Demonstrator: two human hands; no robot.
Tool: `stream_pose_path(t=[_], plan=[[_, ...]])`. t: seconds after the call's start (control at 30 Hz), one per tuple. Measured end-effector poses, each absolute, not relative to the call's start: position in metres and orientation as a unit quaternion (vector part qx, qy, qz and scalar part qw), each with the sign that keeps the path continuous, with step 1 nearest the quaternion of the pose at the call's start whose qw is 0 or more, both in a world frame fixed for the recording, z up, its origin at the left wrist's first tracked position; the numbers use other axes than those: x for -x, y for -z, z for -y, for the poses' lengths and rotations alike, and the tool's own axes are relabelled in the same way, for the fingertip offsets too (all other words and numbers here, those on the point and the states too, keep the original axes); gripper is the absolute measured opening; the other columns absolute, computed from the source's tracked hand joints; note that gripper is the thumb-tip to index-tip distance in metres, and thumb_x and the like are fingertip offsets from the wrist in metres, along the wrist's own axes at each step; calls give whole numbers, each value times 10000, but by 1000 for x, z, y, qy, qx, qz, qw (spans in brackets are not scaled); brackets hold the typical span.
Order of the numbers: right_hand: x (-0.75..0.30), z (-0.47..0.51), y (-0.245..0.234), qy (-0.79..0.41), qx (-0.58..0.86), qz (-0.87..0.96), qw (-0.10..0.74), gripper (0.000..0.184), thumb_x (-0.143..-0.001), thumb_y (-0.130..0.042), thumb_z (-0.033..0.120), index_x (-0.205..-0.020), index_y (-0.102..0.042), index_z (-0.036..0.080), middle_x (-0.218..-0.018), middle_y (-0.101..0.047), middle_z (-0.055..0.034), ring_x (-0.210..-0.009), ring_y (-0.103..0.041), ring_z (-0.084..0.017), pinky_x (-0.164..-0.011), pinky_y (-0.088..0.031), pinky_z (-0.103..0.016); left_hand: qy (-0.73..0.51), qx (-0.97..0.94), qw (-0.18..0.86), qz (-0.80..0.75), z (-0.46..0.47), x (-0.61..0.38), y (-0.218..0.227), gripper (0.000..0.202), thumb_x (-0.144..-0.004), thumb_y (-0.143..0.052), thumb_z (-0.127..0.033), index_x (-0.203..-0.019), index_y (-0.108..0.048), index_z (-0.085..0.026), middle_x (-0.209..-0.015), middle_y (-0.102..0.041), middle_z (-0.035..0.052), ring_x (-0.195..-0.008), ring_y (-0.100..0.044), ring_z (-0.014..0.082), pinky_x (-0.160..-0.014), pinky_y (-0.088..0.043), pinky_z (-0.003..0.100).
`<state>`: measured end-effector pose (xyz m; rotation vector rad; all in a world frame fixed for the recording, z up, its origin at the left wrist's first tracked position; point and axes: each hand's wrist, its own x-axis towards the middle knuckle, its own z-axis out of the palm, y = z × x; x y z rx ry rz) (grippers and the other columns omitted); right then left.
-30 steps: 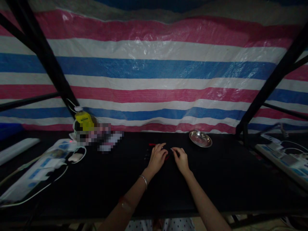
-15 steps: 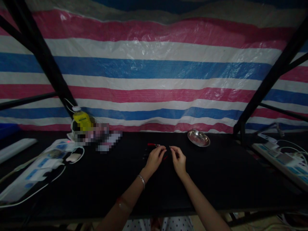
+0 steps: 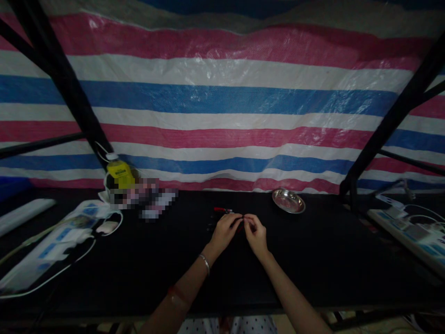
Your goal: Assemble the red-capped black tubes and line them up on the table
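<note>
We cannot identify the small dark piece (image 3: pixel 242 217) pinched between our left hand (image 3: pixel 224 232) and right hand (image 3: pixel 256 234); a blurred patch (image 3: pixel 146 199) hides whatever lies beside the bottle (image 3: pixel 120 174).

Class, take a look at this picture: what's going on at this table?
A person works at a black table. The left hand and right hand meet at the fingertips, pinching a small piece too tiny to identify. Red bits lie just behind them. A steel dish sits back right, a yellow bottle back left.
</note>
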<state>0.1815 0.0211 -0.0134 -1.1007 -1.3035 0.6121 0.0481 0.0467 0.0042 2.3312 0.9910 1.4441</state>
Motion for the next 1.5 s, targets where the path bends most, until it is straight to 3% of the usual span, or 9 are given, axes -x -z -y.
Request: stream_pose_path(t=[0.17,0.4,0.97,1.2,1.5], plan=[[-181,-29,13,-468,401,441,652,305,-726,-640,443,-797,-476,196,-439,-522,67,-367,-497,-96,-389,-334,-182,-484,-810,99,-317,-44,-50,-7,152,-870,-496,-234,-938,-626,-194,-863,-682,31,-806,-626,150,-801,-497,316],[-184,-31,7,-653,324,308,611,337,-589,-772,360,-696,-512,175,-585,-624,17,-409,-551,-100,-382,-368,-180,-484,-808,107,-319,-43,-50,-5,141,-856,-517,-210,-939,-630,-194,-843,-680,26,-778,-614,147,-763,-497,300],[-185,-31,3,-708,287,196,615,205,-610,-742,182,-683,-552,173,-648,-657,-1,-494,-575,-99,-427,-430,-181,-527,-778,96,-328,-46,-53,1,148,-853,-524,-250,-927,-633,-184,-840,-681,39,-798,-629,154,-759,-529,303],[-186,-30,4,-673,325,250,615,271,-566,-786,251,-644,-539,168,-661,-672,-28,-431,-542,-90,-376,-373,-174,-533,-777,92,-323,-47,-50,1,137,-852,-528,-249,-921,-630,-188,-842,-684,33,-798,-633,152,-759,-537,304],[-188,-29,2,-658,339,271,615,249,-552,-794,254,-661,-592,157,-672,-671,-29,-415,-511,-72,-386,-388,-176,-519,-790,85,-317,-46,-48,-2,150,-858,-518,-256,-922,-635,-187,-852,-688,36,-808,-637,153,-771,-536,307]])
